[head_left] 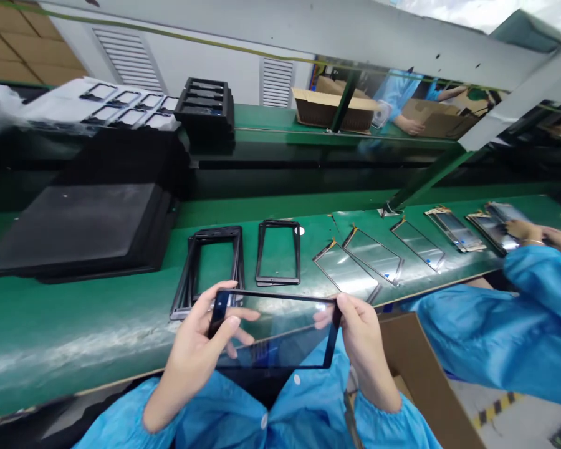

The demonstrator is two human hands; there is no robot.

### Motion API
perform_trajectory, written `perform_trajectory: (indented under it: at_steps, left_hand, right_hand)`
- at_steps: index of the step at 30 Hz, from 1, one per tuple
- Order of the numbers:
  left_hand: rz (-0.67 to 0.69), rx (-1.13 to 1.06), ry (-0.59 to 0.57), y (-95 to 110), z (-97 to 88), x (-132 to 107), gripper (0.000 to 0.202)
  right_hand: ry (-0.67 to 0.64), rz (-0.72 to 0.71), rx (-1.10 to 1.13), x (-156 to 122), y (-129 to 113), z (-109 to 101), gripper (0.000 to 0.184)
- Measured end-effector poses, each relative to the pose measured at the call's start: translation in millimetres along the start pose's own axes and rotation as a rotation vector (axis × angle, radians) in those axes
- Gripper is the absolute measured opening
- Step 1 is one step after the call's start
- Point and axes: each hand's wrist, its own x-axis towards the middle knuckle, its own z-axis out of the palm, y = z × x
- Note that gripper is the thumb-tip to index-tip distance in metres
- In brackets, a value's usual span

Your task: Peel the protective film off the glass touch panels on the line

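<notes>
A black-bordered glass touch panel (280,333), see-through in the middle, is held level in front of my body. My left hand (206,340) grips its left end, with the thumb on the near face and fingers showing through the glass. At the other end, my right hand (362,330) pinches the upper right corner. Just beyond the panel on the green bench lie a stack of black frames (238,262) and a smaller pile of black frames (300,255). Right of these, several clear glass panels (376,255) with small flex tails lie spread out.
Black foam sheets (88,218) are stacked at the left. Black trays (206,106) and a cardboard box (334,109) stand on the back shelf. A co-worker's blue sleeve (537,274) and hands are at the right, by stacked panels (453,227). An open carton (421,368) sits below the bench edge.
</notes>
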Motion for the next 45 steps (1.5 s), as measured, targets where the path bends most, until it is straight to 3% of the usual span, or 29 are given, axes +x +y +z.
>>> perform_trajectory:
  at_steps: [5,10,12,15,16,18,21,24,28,32,34,39,45]
  left_hand:
    - [-0.008,0.002,0.007,-1,-1.2,-1,0.063]
    - [-0.002,0.044,-0.022,-13,-11.7,6,0.060]
    - [0.111,0.159,-0.040,-17,-17.8,13,0.059]
    - [0.474,0.543,-0.002,-11,-20.4,26,0.062]
    - [0.604,0.680,-0.024,-6,-18.6,30,0.060]
    - [0.793,0.868,-0.172,6,-12.3,38,0.046]
    - [0.912,0.909,-0.407,16,-1.4,48,0.029]
    - [0.943,0.870,-0.458,15,3.4,51,0.031]
    - [0.815,0.844,-0.471,12,2.1,48,0.031]
    - [0.532,0.706,-0.582,17,5.7,43,0.038]
    - [0.363,0.559,-0.571,17,8.2,39,0.040]
    - [-0.039,0.068,-0.376,3,6.2,25,0.049]
    - [-0.113,-0.089,-0.248,-4,3.1,18,0.053]
  right_hand:
    - [0.088,-0.124,-0.056,-6,-1,10,0.045]
    - [0.022,-0.145,0.002,-10,0,10,0.043]
    - [0.008,-0.169,-0.030,-13,-2,11,0.039]
    - [0.009,-0.184,-0.089,-19,-5,14,0.030]
    - [0.005,-0.184,-0.104,-21,-6,15,0.029]
    - [-0.015,-0.180,-0.134,-24,-5,18,0.027]
    - [-0.034,-0.173,-0.159,-29,-3,20,0.026]
    - [-0.043,-0.161,-0.168,-31,-2,19,0.028]
    - [-0.077,-0.137,-0.187,-27,-5,21,0.030]
    - [-0.263,-0.104,-0.192,-17,-13,28,0.041]
    - [-0.338,-0.054,-0.126,-11,-16,30,0.052]
    - [-0.195,0.003,-0.043,3,-16,27,0.050]
    - [-0.124,-0.057,-0.063,1,-11,34,0.054]
